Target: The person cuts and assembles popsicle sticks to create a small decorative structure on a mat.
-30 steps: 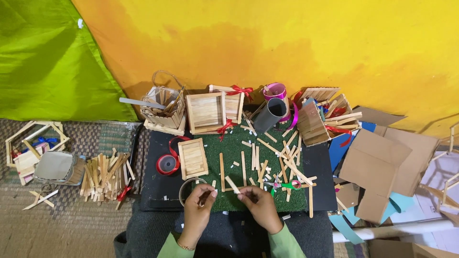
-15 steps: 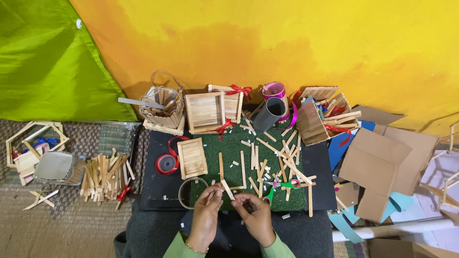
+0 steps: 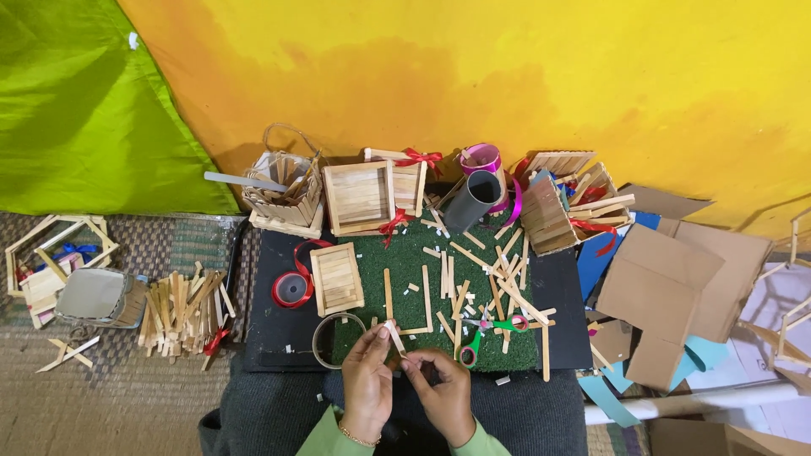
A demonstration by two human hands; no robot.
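Observation:
My left hand and my right hand meet over my lap at the near edge of a green mat. Both pinch one short wooden stick, which tilts up from my fingertips. Loose wooden sticks lie scattered on the mat just beyond my hands. Green-handled scissors rest to the right of my right hand. A flat panel of glued sticks lies on the mat to the left, with a tape ring beside my left hand.
Stick-built boxes and a basket line the back by the yellow wall. A grey cup, a red ribbon roll, a stick pile on the left rug and cardboard pieces on the right surround the black board.
My hands came together from apart and drew back toward my lap. They now hold one stick between them.

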